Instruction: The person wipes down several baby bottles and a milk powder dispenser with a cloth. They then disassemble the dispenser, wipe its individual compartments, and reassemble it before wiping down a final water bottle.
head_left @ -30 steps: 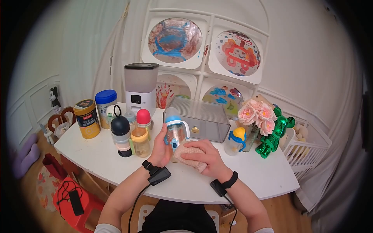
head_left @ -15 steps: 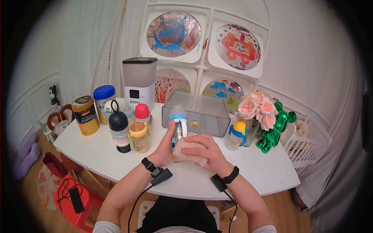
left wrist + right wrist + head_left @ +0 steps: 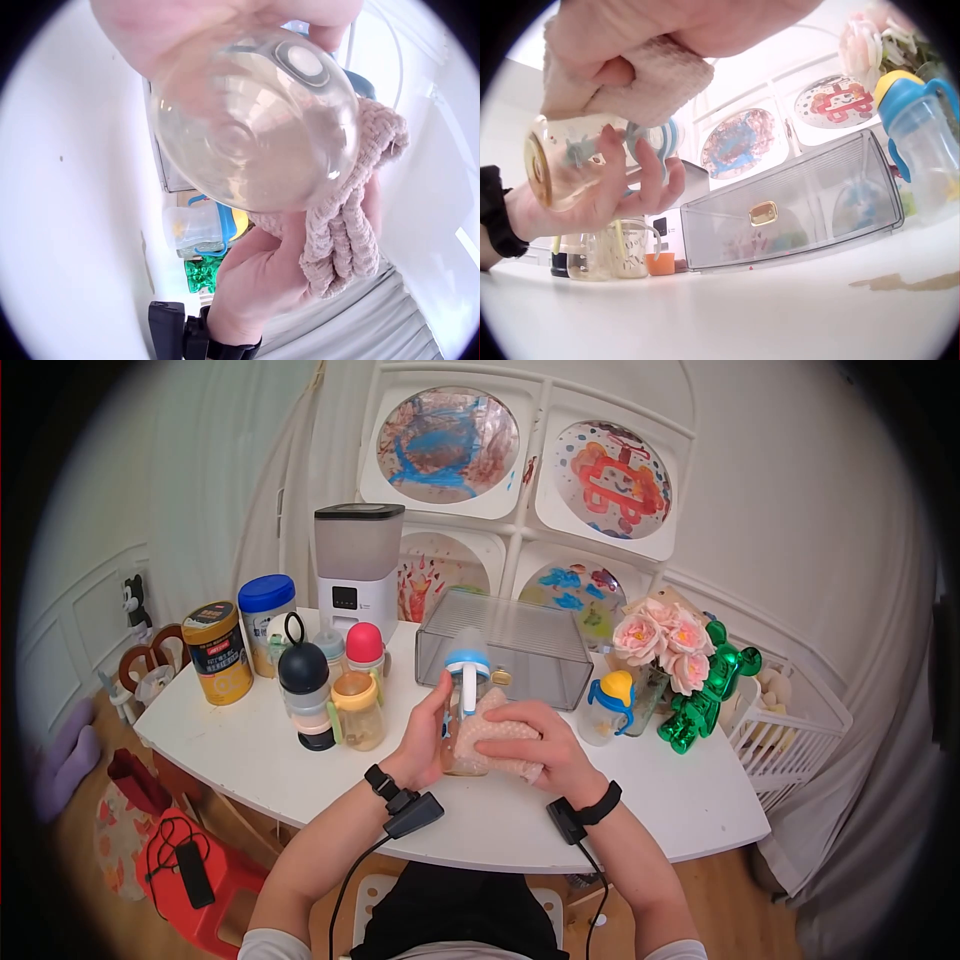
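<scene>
In the head view my left hand (image 3: pixel 422 742) holds a clear baby bottle (image 3: pixel 468 662) with a blue collar and white-and-blue handles. Its fingers curl round the bottle's side, as the right wrist view also shows. My right hand (image 3: pixel 556 748) grips a pinkish knitted cloth (image 3: pixel 508 744), bunched against the bottle's right side. From the left wrist, the bottle's round base (image 3: pixel 247 142) faces the camera, with the cloth (image 3: pixel 352 202) along its edge. The bottle is lifted above the white table (image 3: pixel 705 315) in the right wrist view.
Left on the table stand a gold-lidded can (image 3: pixel 218 655), a blue-lidded tub (image 3: pixel 266 615), several bottles including an orange-collared one (image 3: pixel 358 715), and a dispenser (image 3: pixel 358 565). Behind my hands is a grey transparent box (image 3: pixel 545 650). Rightward are a yellow-topped cup (image 3: pixel 606 710), flowers (image 3: pixel 665 640) and a green bear figure (image 3: pixel 705 700).
The bottle has turned in my left hand, so one handle now faces me. My right hand and the cloth have shifted slightly to the right.
</scene>
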Available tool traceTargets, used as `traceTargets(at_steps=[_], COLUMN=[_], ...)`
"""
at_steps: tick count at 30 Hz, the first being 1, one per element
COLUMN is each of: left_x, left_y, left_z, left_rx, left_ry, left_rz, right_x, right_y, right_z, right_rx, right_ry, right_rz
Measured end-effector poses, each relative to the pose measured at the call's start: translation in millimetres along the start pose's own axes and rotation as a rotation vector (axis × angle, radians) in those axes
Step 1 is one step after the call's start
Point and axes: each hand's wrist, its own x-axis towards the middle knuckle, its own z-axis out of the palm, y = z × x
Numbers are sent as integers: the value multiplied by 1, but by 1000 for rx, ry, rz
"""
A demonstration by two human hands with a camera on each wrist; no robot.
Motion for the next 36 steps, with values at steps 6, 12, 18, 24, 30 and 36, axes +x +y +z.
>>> traceTargets(at_steps=[6,12,18,24,30,36], left_x=[11,10,11,23,13,6], left_y=[-10,-14,-20,-22,-10,-5], left_z=[-15,-14,0,-20,-15,-12], left_rx=[57,73,222,151,-85,-237], left_ry=[-30,-74,79,233,214,95], left_rz=[27,-22,235,352,63,-82], right_x=[-3,0,-4,-2,8,11], right_y=[4,7,10,0,-20,-30], right_z=[-2,-1,18,16,6,12], right_rx=[-193,-352,-365,-110,-262,-522], right_ry=[88,134,172,26,-52,-109], right_rz=[45,108,284,340,50,-145])
